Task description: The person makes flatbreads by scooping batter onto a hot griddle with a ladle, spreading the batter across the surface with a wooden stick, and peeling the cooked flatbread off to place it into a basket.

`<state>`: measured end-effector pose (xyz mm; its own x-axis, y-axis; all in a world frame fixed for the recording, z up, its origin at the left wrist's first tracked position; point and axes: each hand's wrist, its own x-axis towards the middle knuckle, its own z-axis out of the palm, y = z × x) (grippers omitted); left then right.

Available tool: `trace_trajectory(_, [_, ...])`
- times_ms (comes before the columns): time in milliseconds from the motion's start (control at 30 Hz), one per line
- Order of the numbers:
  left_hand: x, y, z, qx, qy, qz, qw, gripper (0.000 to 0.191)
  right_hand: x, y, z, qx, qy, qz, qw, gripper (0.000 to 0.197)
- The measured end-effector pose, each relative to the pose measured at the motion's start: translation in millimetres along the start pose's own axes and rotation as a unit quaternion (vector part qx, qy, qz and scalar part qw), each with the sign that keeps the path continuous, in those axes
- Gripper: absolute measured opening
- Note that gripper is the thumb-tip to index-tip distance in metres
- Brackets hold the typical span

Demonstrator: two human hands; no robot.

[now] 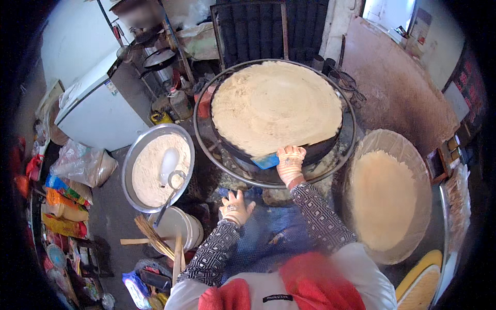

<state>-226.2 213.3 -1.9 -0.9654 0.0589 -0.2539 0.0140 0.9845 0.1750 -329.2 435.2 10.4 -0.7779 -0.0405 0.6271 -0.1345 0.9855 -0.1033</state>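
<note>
My gloved right hand (291,163) grips a blue plastic scraper (266,160) at the near edge of a large round griddle (327,144). A thin pale layer of batter or pancake (277,102) covers most of the griddle's top, and a dark strip shows bare along the near right edge. The scraper's blade meets the pale layer's near rim. A round metal rail (198,133) rings the griddle, and my right wrist passes over it. My left hand (235,207), also gloved, hangs empty with fingers apart in front of the rail, above the blue cloth (259,236) over my lap.
At left, a metal basin (128,182) holds pale flour or batter and a ladle (177,180). Below it stands a white bucket (193,228) with a straw whisk (153,232) across it. A plastic-lined basket (420,193) with round pale sheets (383,201) sits at right.
</note>
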Motion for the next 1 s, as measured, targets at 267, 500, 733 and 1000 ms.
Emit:
trace_trajectory(267, [10.1, -10.4, -9.2, -0.024, -0.008, -0.004, 1.000, 0.067, 4.6, -1.6, -6.8, -0.007, -0.023, -0.003, 1.000, 0.008])
trace_trajectory(500, [6.7, -0.8, -8.5, -0.031, -0.017, 0.002, 0.999, 0.065, 7.5, 7.5, -2.2, -0.033, -0.019, -0.005, 0.999, 0.010])
trace_trajectory(733, [15.9, -6.2, -11.2, -0.044, -0.073, -0.025, 0.996, 0.063, 16.4, 5.3, -0.7, -0.025, -0.016, -0.015, 0.999, 0.009])
trace_trajectory(1000, [19.2, -4.9, -8.0, -0.031, -0.033, -0.013, 0.999, 0.061, 22.3, 3.5, 22.6, 0.064, -0.043, -0.046, 0.996, 0.011])
